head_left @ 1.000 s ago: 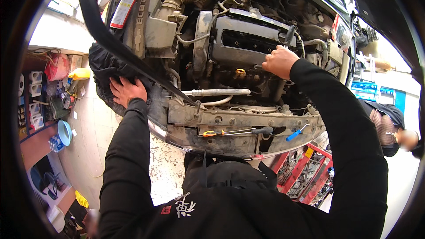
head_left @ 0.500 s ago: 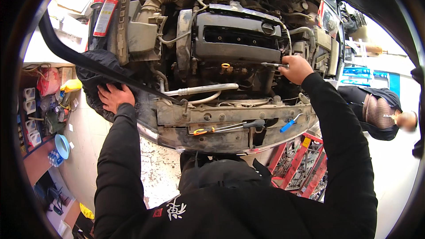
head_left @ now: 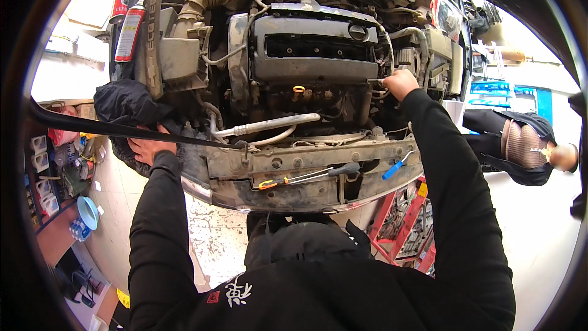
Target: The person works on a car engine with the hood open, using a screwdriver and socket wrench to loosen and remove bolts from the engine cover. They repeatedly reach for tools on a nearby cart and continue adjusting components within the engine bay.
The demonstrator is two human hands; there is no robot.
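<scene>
At the right front of the engine [head_left: 315, 64], my right hand [head_left: 400, 84] is closed on a slim metal hand tool [head_left: 376, 81]. Its short visible end points left, toward the lower edge of the dark engine cover; its exact kind is hard to make out. My left hand [head_left: 150, 147] rests with fingers spread against black cloth [head_left: 131, 104] at the car's left front corner. A dark hood prop rod [head_left: 135, 129] passes over that hand and partly hides its fingers. The yellow dipstick ring [head_left: 298, 89] shows at the front of the engine.
On the front crossmember [head_left: 288, 165] lie an orange-handled tool [head_left: 272, 183], a dark-handled screwdriver [head_left: 344, 170] and a blue-handled hooked tool [head_left: 392, 170]. Two spray cans [head_left: 130, 34] stand upper left. A red tool box [head_left: 401, 224] sits below; another person [head_left: 520, 141] is at right.
The view has shifted, so the engine appears farther left. The prop rod now crosses over my left hand's fingers. My right hand still holds the metal tool near the engine's right front.
</scene>
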